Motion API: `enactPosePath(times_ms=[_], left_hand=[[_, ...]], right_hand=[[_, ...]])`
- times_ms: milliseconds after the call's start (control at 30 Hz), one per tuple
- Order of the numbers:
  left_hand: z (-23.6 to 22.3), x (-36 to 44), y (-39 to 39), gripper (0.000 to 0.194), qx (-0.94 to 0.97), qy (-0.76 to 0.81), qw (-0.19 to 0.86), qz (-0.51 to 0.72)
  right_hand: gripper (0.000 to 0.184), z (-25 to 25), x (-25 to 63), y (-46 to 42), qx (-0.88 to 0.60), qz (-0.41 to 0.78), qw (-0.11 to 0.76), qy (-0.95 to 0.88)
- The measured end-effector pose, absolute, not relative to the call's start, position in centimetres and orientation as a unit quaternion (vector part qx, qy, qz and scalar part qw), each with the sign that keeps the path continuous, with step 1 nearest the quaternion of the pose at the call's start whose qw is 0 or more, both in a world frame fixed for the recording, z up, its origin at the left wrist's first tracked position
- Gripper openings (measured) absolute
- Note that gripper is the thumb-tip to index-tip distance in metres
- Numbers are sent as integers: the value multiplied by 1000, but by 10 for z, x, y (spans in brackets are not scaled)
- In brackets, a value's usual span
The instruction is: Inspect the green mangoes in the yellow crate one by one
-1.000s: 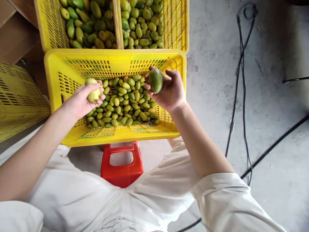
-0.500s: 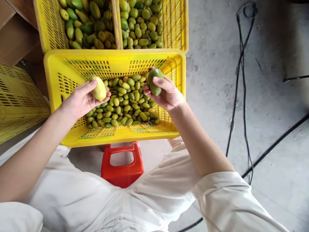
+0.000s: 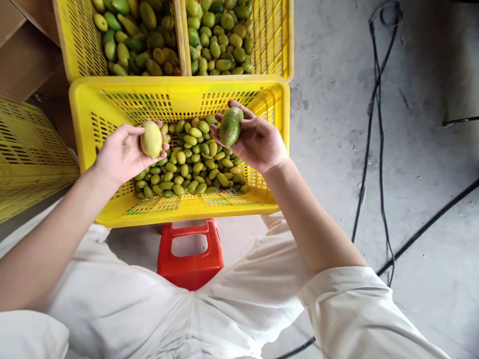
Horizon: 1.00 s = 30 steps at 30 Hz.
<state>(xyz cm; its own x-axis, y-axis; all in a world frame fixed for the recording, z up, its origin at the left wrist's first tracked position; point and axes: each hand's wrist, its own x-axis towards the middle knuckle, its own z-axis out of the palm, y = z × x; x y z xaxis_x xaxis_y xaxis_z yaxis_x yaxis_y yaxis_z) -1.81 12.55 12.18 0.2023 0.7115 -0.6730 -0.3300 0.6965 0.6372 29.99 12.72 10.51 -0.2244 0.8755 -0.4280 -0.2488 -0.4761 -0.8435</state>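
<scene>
My left hand (image 3: pixel 123 152) holds a pale yellow-green oval fruit (image 3: pixel 151 139) between thumb and fingers, palm turned up. Across from it, my right hand (image 3: pixel 258 139) cradles a dark green oval fruit (image 3: pixel 231 126) on its fingers, with the thumb behind it. Both hands are above a yellow plastic crate (image 3: pixel 179 212) with slotted walls. Many smaller green and yellow-green oval fruits (image 3: pixel 190 164) cover the bottom of that crate. Parts of the pile are hidden behind my fingers.
Behind the crate stands a divided yellow crate (image 3: pixel 271 37) with larger green fruits in both halves. Another yellow crate (image 3: pixel 33 144) is at the left, near cardboard (image 3: pixel 26 55). A red plastic stool (image 3: pixel 190 269) is below the front crate. Black cables (image 3: pixel 379 129) lie on the concrete floor.
Both fruits have turned in my hands. The green one now lies farther left on more spread right-hand fingers, and my right thumb has moved off its front.
</scene>
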Motion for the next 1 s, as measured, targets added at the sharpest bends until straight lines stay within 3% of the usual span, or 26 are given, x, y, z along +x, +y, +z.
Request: enactPosePath(times_ms=[133,267,367,633,767,1000], left_hand=[[121,-13,122,16,202,522,755,342],[123,-11,121,37,228,495,776,317],[123,-10,121,41,225,485,789,303],[125,-4,121,13,181,527,758,339],[122,-6,116,34,201,520,758,338],[118,-13,116,47,281,452,790,305]], right_hand=[[55,98,301,124,-469,715,409,-319],[61,91,304,122,-439,748,402,-294],[61,87,306,123,-396,778,401,-280],[46,91,306,120,-402,759,429,-281],[36,98,300,119,-405,769,417,-266],[37,99,293,117,-422,759,424,-256]])
